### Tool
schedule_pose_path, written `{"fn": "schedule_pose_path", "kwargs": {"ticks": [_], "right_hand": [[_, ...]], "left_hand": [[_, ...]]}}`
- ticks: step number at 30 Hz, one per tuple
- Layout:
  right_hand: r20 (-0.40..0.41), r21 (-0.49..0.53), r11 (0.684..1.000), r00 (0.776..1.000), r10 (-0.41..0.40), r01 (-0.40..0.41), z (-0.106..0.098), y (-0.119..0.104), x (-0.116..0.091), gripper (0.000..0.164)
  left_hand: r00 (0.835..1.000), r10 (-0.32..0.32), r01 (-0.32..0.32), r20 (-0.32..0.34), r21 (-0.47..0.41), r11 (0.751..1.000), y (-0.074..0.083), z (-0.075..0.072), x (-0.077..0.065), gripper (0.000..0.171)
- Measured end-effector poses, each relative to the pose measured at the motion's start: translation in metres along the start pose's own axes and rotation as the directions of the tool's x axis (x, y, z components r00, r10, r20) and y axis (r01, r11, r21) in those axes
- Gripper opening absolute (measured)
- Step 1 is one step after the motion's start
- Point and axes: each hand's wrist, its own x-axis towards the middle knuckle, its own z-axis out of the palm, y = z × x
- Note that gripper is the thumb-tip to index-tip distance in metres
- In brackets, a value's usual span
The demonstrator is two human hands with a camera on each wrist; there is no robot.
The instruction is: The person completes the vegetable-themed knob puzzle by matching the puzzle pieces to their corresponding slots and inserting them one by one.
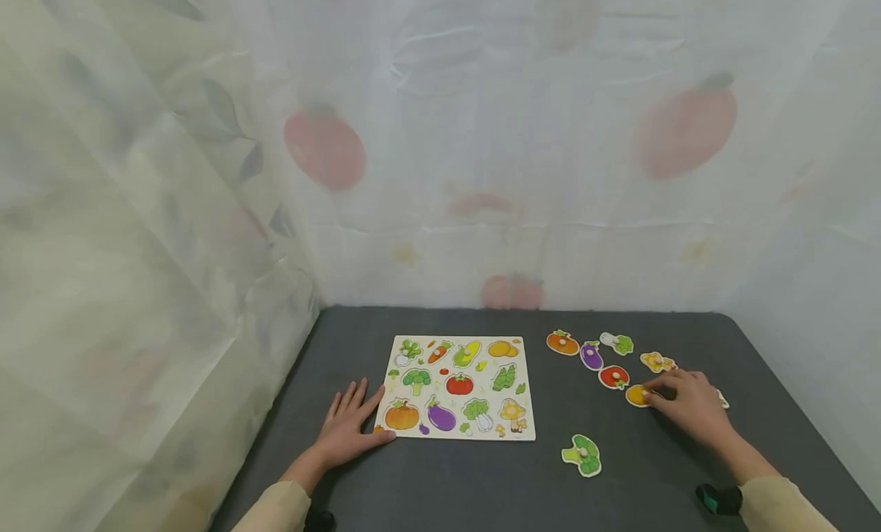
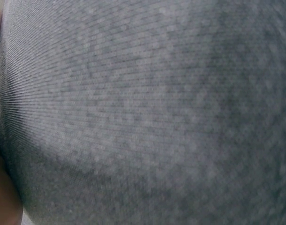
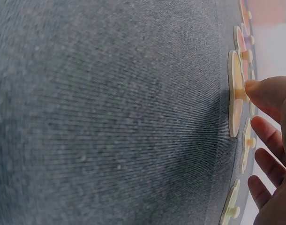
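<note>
one flat yellow piece (image 1: 635, 396) | right hand (image 1: 688, 406) pinches knob (image 3: 240, 94) | left hand (image 1: 346, 434) splayed at rectangular board (image 1: 437, 387) | ribbed tabletop (image 3: 133, 112)

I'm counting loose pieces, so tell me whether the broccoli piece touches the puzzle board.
Apart. The head view shows bare dark tabletop between the broccoli piece and the right edge of the puzzle board.

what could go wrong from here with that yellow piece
The right hand pinches the yellow piece by its small knob, so it might slip. The tomato piece lies close by and could get nudged. The left hand touches the board only at its left side, so the board might pivot if bumped.
</note>
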Motion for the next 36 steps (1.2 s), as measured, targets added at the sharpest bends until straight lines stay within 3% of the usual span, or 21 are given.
{"fn": "schedule_pose_path", "kwargs": {"ticks": [13,19,28,36], "right_hand": [[-0.039,0.003,1.0,0.999,-0.012,0.012,0.008,0.011,-0.001,0.013],[-0.048,0.01,1.0,0.999,-0.018,0.019,0.01,0.015,-0.002,0.012],[-0.063,0.018,0.999,0.997,-0.044,0.046,0.011,0.016,-0.002,0.011],[-0.045,0.027,0.999,0.999,-0.021,0.022,0.013,0.018,-0.002,0.016]], "left_hand": [[1.0,0.017,-0.018,-0.019,-0.035,0.999,-0.002,0.004,0.001,0.097],[1.0,-0.011,0.01,-0.004,-0.015,1.0,-0.001,0.003,0.002,0.1],[0.999,0.019,-0.02,-0.033,-0.028,0.999,0.001,0.001,-0.001,0.097],[1.0,-0.016,0.016,0.005,0.001,1.0,0.004,-0.002,-0.001,0.098]]}}
